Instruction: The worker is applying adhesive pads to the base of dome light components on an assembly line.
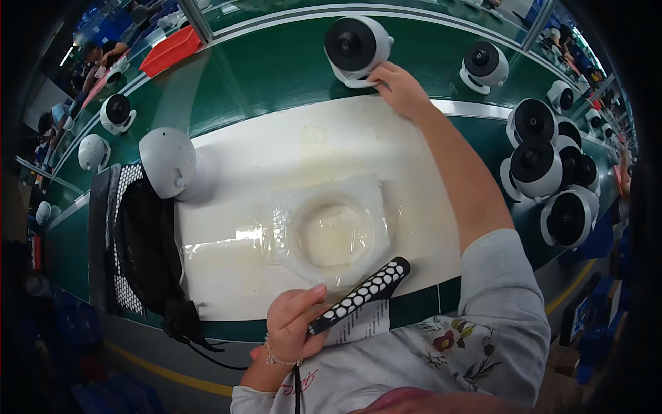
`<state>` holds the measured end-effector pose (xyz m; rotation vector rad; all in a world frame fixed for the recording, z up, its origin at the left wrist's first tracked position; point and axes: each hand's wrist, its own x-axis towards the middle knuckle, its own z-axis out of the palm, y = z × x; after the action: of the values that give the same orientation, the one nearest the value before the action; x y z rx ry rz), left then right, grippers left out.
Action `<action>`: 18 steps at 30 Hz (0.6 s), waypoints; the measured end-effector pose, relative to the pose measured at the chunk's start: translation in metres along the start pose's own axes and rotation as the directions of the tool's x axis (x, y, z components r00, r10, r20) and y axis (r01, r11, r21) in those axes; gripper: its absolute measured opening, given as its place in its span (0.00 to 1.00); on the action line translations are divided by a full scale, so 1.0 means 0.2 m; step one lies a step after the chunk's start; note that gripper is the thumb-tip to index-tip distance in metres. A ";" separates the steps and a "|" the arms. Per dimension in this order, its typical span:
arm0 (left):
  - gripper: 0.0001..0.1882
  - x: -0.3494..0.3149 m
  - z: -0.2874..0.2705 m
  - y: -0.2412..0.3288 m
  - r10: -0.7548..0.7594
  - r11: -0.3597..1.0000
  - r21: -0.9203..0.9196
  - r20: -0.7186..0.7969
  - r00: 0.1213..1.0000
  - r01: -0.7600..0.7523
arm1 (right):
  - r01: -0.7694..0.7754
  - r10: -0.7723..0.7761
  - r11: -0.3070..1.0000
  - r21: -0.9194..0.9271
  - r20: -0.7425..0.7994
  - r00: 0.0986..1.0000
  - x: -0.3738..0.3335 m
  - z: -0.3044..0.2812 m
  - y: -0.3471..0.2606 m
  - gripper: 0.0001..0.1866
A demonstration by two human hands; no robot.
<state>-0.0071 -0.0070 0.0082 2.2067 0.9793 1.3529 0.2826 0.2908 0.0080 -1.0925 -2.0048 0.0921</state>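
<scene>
At the far side of the bench, my right hand (401, 90) reaches out and grips the base of a white, round-headed camera (350, 45) with a black front. The camera stands upright on its base on the green surface. Close to my body, my left hand (296, 323) is closed around the lower end of a black, stick-shaped tool (362, 297) covered in white dots; its exact kind I cannot tell. Between the hands lies a padded ring-shaped holder (331, 231) wrapped in clear film, with nothing in its round opening.
A white camera (167, 162) rests at the left, beside black cloth (148, 241) and a dotted strip. Several cameras (534, 162) cluster at the right; another (484, 67) stands at the back right. A red tray (170, 50) lies far left. People work beyond.
</scene>
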 end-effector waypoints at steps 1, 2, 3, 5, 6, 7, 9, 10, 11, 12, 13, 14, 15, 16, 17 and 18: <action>0.10 0.01 0.00 0.00 -0.007 1.000 -0.005 0.021 1.000 0.007 | 0.026 -0.018 0.992 -0.122 0.069 0.997 -0.01 -0.02 0.08 0.08; 0.10 0.01 -0.01 0.00 0.002 1.000 -0.006 0.027 1.000 -0.002 | 0.058 -0.024 0.968 -0.243 0.139 0.990 -0.02 -0.03 0.15 0.09; 0.10 0.00 -0.01 0.00 -0.019 1.000 -0.004 0.043 0.999 0.019 | -0.040 0.105 0.950 -0.309 0.199 0.974 -0.05 -0.04 0.16 0.15; 0.09 0.02 -0.01 -0.01 -0.050 0.999 -0.009 0.064 0.997 0.050 | -0.167 0.215 0.963 -0.213 0.223 0.951 -0.02 -0.08 0.21 0.17; 0.09 0.02 -0.01 -0.01 -0.047 0.999 -0.016 0.073 0.996 0.049 | -0.297 0.318 0.948 -0.117 0.265 0.910 -0.02 -0.10 0.20 0.19; 0.09 0.02 0.00 -0.01 -0.057 0.998 -0.003 0.068 0.996 0.057 | -0.340 0.359 0.933 -0.118 0.274 0.892 -0.03 -0.11 0.21 0.21; 0.08 0.01 0.00 -0.01 -0.092 0.996 0.005 0.070 0.993 0.092 | -0.261 0.296 0.953 -0.154 0.280 0.913 -0.03 -0.11 0.25 0.22; 0.08 0.01 0.00 -0.01 -0.085 0.996 0.000 0.078 0.993 0.085 | -0.169 0.218 0.968 -0.183 0.295 0.930 -0.02 -0.12 0.25 0.22; 0.09 0.01 -0.01 -0.01 -0.094 0.996 0.008 0.079 0.992 0.093 | -0.289 0.312 0.949 -0.126 0.247 0.917 -0.02 -0.11 0.25 0.23; 0.09 0.01 -0.01 -0.02 -0.106 0.994 0.016 0.080 0.991 0.105 | -0.296 0.320 0.946 -0.129 0.243 0.916 -0.01 -0.13 0.25 0.23; 0.09 0.00 -0.01 -0.02 -0.130 0.991 -0.003 0.074 0.989 0.131 | -0.356 0.366 0.930 -0.087 0.284 0.886 0.00 -0.14 0.26 0.22; 0.09 0.01 0.00 -0.03 -0.128 0.992 -0.003 0.078 0.989 0.128 | -0.414 0.405 0.909 -0.046 0.328 0.853 0.01 -0.15 0.28 0.21; 0.09 0.01 0.00 -0.03 -0.138 0.990 -0.018 0.042 0.990 0.139 | -0.451 0.450 0.892 -0.040 0.186 0.873 0.01 -0.18 0.36 0.19; 0.09 0.00 0.01 -0.02 -0.154 0.988 -0.027 0.002 0.988 0.154 | -0.478 0.477 0.877 -0.061 -0.026 0.879 0.01 -0.21 0.43 0.18; 0.09 0.00 0.00 -0.02 -0.155 0.988 -0.020 0.003 0.988 0.155 | -0.585 0.539 0.734 -0.345 -0.227 0.811 0.00 -0.27 0.48 0.17; 0.09 0.01 0.00 -0.01 -0.165 0.986 -0.027 0.019 0.986 0.166 | -0.670 0.585 0.598 -0.440 -0.332 0.740 -0.04 -0.35 0.61 0.18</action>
<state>-0.0076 -0.0042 0.0070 2.0626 1.1038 1.2635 0.4138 0.3385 -0.0030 -2.0903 -1.4239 -0.2016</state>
